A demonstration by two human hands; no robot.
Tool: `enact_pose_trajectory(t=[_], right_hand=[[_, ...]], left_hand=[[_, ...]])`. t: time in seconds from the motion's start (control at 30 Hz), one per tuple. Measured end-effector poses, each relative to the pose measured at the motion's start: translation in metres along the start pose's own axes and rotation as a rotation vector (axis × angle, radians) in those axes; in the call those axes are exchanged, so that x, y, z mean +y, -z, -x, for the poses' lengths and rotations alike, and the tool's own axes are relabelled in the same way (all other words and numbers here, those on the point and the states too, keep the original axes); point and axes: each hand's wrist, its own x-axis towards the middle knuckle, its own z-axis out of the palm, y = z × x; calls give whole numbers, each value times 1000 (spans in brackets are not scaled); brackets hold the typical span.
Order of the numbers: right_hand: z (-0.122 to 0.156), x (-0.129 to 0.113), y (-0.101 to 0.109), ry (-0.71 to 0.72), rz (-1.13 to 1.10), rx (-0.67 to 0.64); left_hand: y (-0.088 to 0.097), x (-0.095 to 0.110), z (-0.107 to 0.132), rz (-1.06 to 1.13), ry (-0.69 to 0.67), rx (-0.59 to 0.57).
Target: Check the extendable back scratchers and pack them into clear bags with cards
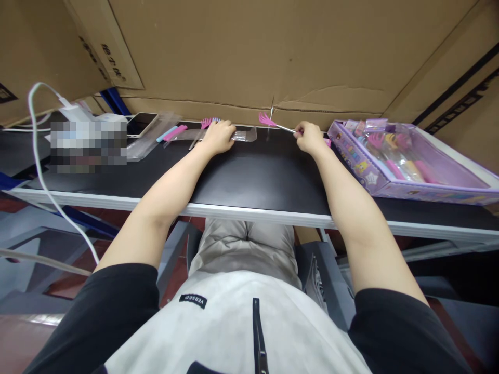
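Note:
My right hand (311, 137) is closed on the thin metal rod of a back scratcher (268, 120). Its pink claw-shaped head points left, raised a little off the tabletop. A bit of pink shows beside my right wrist, partly hidden. My left hand (218, 137) is curled over a clear plastic sleeve (245, 135) lying flat on the table; its fingertips are partly hidden. Just behind that hand lie a pink claw head (206, 122) and a blue one, with thin rods running under the wrist. Blue and pink handles (175, 132) lie further left.
On the right stands an open purple display box (380, 179) with several packed back scratchers. A phone (142, 124), clear bags (150, 140), a white cable (35, 140) and a blurred patch are at the left. Cardboard (234, 52) walls the black table's (257, 179) back.

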Motion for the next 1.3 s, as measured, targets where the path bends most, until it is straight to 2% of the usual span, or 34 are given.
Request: enact_pose_trajectory(t=[0.1,0.27,0.4,0.5,1.3], right_hand=[[2,-1,8,64,-51,21],[9,-12,20,135,-79,-29],[11,-15,20,174,-61,-77],[11,-15,17,190,-42,-97],[10,-13,20,156,61,-129]], left_hand=[[2,0,1,-3,5,-4],[2,3,2,-20,17,-34],[2,5,2,-30,9,-62],[-2,3,0,-25,-7,-42],[-9,0,-3,15,-19,-18]])
